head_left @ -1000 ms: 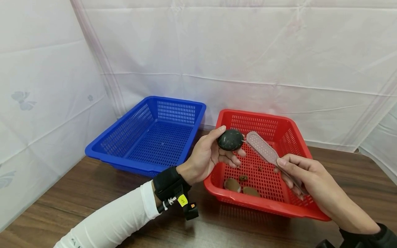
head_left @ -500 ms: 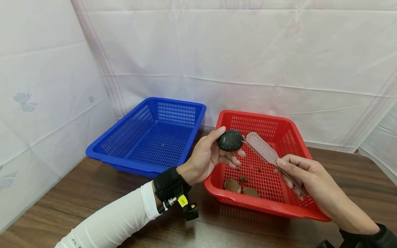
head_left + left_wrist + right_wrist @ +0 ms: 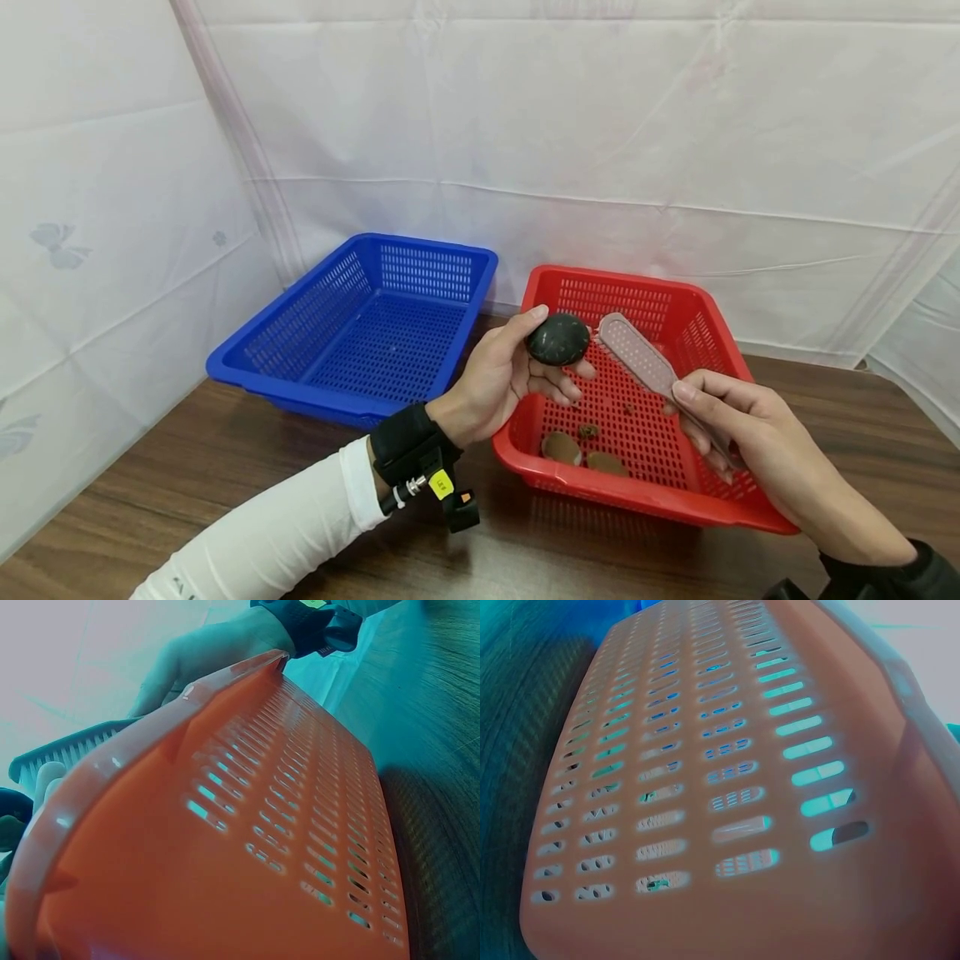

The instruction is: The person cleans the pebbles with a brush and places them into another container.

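Observation:
My left hand [image 3: 498, 371] holds a smooth, black oval stone [image 3: 558, 339] between thumb and fingers, above the left side of the red basket [image 3: 645, 500]. My right hand [image 3: 750, 425] grips the handle of a pale pinkish-grey brush [image 3: 637, 354]. The brush head is tilted toward the stone, with its bristles at the stone's right edge. In the left wrist view, the brush [image 3: 71, 746] shows its row of pale bristles above the basket rim. The right wrist view has only the basket's slotted wall [image 3: 697, 915]; the hand is hidden there.
Two brown, rounded stones [image 3: 561, 448] lie in the near left corner of the red basket. Small brown crumbs [image 3: 588, 431] are beside them. A blue basket [image 3: 270, 386] stands to the left on the wooden table [image 3: 187, 475]. White cloth [image 3: 450, 100] hangs behind.
The brush head has shifted slightly up and to the right against the stone's edge. The left hand and the stone stay almost in place.

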